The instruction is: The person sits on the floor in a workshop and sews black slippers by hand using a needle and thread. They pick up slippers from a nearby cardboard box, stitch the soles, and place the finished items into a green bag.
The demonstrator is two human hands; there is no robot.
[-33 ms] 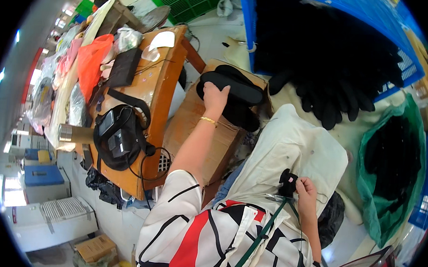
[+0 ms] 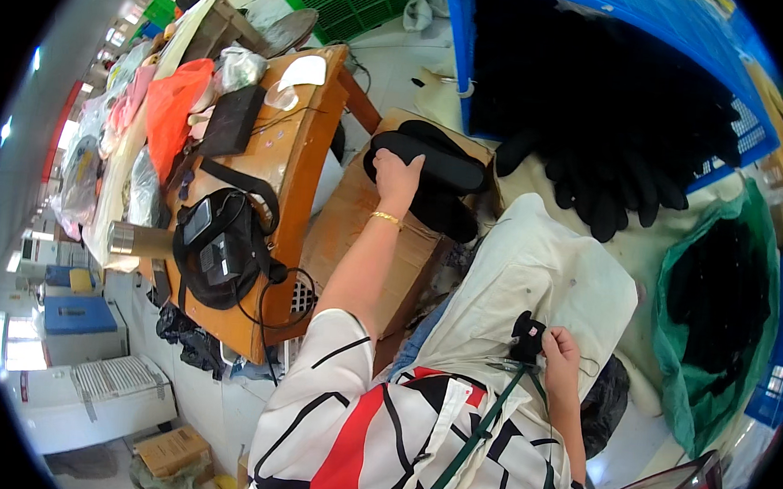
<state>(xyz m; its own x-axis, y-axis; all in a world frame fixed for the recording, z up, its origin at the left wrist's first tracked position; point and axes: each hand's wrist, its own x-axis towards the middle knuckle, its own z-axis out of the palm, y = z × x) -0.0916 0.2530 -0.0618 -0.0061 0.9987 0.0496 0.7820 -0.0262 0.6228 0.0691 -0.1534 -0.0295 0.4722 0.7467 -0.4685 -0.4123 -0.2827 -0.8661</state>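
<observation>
My left hand [image 2: 398, 183] is closed over a long, rounded black padded piece [image 2: 449, 165]. That piece lies with other black pieces on a cardboard box [image 2: 352, 229], and the fingertips are partly hidden against it. Over my lap, my right hand [image 2: 563, 349] pinches the right edge of a small black object [image 2: 526, 338] that carries a pale pinkish mark. Its exact kind is unclear. Beneath it spreads a cream apron cloth [image 2: 554, 266], with dark green straps [image 2: 479, 426] running down toward me.
A blue crate [image 2: 459, 49] at the upper right holds many black padded pieces, some spilling out. At right stands a green sack [image 2: 669, 348] with dark contents. On the wooden table [image 2: 303, 165] at left sit a black bag [image 2: 222, 267] and a metal flask [image 2: 131, 239].
</observation>
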